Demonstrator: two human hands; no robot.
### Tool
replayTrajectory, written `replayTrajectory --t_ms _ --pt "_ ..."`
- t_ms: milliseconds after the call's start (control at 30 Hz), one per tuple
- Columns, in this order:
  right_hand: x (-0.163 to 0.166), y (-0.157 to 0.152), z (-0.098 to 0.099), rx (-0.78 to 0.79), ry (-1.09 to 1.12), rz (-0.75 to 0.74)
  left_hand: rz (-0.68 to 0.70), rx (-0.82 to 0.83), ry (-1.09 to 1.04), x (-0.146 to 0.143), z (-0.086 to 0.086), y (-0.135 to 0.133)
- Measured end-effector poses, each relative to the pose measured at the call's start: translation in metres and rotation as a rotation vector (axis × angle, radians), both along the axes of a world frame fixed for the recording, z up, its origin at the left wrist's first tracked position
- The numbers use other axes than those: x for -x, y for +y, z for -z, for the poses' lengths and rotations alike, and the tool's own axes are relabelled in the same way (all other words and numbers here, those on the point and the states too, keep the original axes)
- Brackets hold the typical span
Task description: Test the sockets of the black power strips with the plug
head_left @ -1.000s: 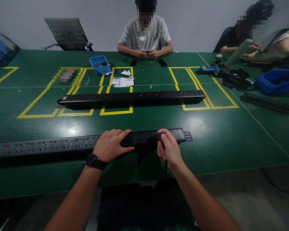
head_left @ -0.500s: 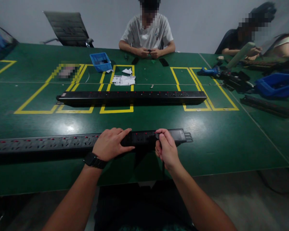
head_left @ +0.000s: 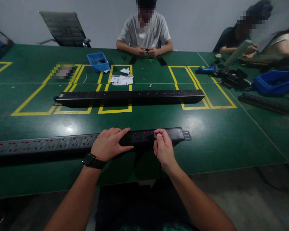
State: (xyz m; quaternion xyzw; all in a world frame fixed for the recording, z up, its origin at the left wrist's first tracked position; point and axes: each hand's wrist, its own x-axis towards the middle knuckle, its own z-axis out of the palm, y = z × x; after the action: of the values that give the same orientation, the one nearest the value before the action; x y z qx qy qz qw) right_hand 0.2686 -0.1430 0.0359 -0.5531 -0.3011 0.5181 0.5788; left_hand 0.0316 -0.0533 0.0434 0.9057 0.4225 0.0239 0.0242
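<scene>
A long black power strip [head_left: 69, 144] with sockets and small red marks lies along the near side of the table, running out of view at the left. Across its upper side rests my left hand [head_left: 108, 143], wearing a black watch; its fingers reach over the far edge and the thumb lies toward the near edge. Near the strip's right end my right hand [head_left: 165, 149] is closed round a black plug [head_left: 155, 135] at a socket. A dark cord hangs below that hand. How deep the plug sits is hidden by my fingers.
A second black power strip [head_left: 130, 98] lies farther back across yellow tape outlines. Beyond it are white papers [head_left: 121, 79] and a blue basket [head_left: 98, 62]. A person [head_left: 144, 35] sits opposite. At right are a blue tray [head_left: 276, 82] and more people.
The whole view has shifted slightly. Both hands keep nearly the same place on the strip, and the right one still grips the plug.
</scene>
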Motion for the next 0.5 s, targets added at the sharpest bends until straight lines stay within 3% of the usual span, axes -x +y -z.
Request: replayTrajectory --t_ms 500 --pt "-0.0013 -0.0012 -0.0023 0.001 -0.031 -0.010 -0.012 0.001 -0.037 0.0004 0.0019 -0.0001"
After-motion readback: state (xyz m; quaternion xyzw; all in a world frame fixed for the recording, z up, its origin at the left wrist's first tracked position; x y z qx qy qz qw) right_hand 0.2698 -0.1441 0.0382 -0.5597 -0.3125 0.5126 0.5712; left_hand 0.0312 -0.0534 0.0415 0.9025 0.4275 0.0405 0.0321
